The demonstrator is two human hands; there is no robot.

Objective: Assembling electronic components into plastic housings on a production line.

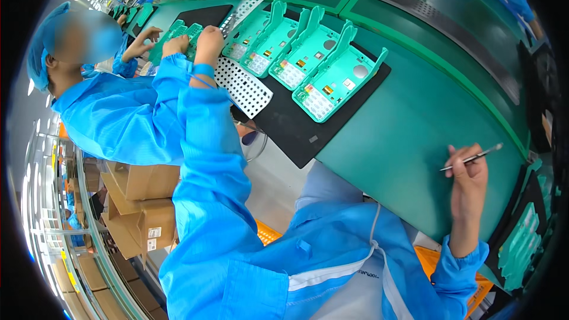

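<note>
My left hand (210,45) is stretched far to the left with its fingers curled closed; whatever they hold, if anything, is hidden. It is above a white perforated strip (256,96), beside a row of several green plastic housings (339,81) on a black mat (299,136). Each housing has raised arms, a round grey disc and a pale block of small round keys or pads. At the right, my right hand (468,181) grips a slim black-and-silver pen-shaped tool (487,151) above the green tabletop (409,124).
A co-worker in a blue smock (118,115) sits at my left, hands at other green parts (191,34). Behind the housings runs a dark metal strip (438,26). More green parts (518,246) are at the far right. Cardboard boxes (145,213) stand at lower left.
</note>
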